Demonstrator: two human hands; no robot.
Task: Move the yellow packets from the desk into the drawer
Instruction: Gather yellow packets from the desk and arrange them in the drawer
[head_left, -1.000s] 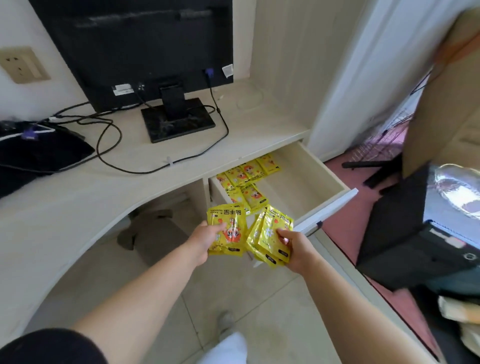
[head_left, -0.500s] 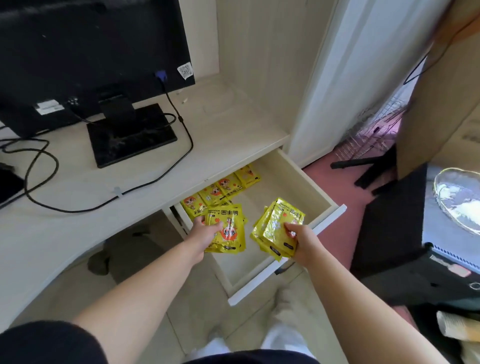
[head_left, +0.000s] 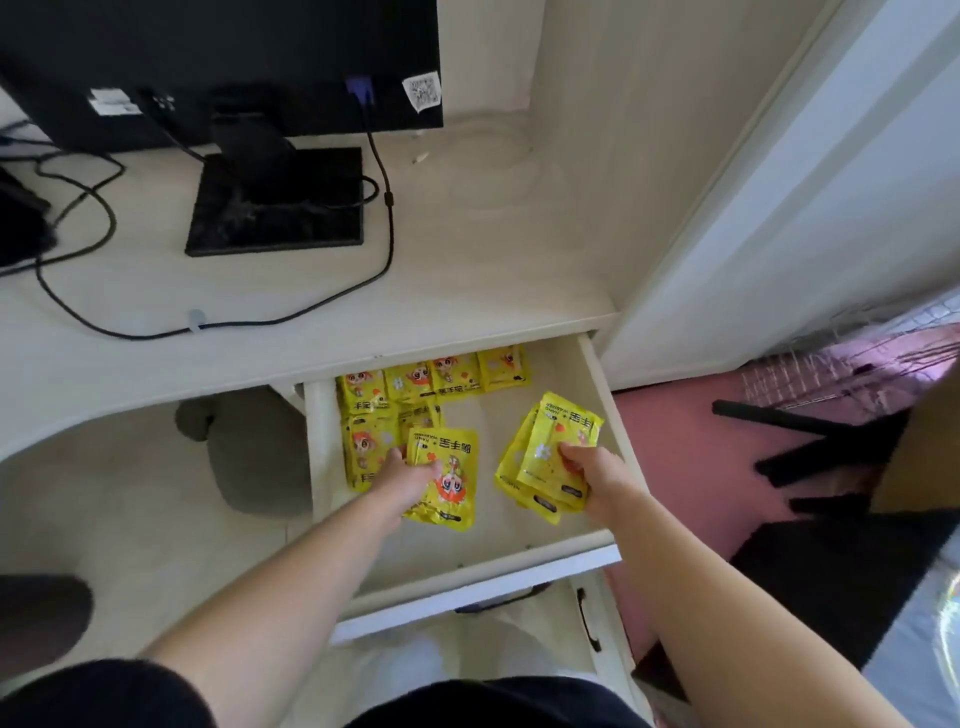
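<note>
The pale wood-grain desk (head_left: 467, 270) fills the upper and left parts of the frame. No yellow packet lies on the stretch of it that shows, so the clearing looks done or nearly so, though its far left runs out of view. A tall white panel (head_left: 779, 182) stands along the right side, with dull pink flooring (head_left: 685, 441) at its foot and pale floor tiles (head_left: 130, 493) under the desk at lower left. A black flat monitor (head_left: 208, 52) occupies the upper left on its square black base (head_left: 275, 208). Below the desk edge, in the middle of the frame, the pale wooden drawer (head_left: 467, 597) is pulled well out. It already holds laid yellow foil packets (head_left: 431, 371) in a row along its back and more down its left side. Both arms reach into it from the bottom of the frame. The left hand (head_left: 410, 475) has fingers and thumb curled on a yellow foil packet with a cartoon figure (head_left: 452, 493), held low at centre-left and overlapping the ones already laid; whether others sit beneath it cannot be told. The right hand (head_left: 592, 470) grips a fanned bundle of yellow foil packets (head_left: 545, 457) over the drawer's right half, where the bottom is bare. Whether either load touches the drawer bottom is unclear. What seems left is to set down these two handfuls and let go. A thin black cable (head_left: 387, 208) trails from the monitor across the desk toward the left.
</note>
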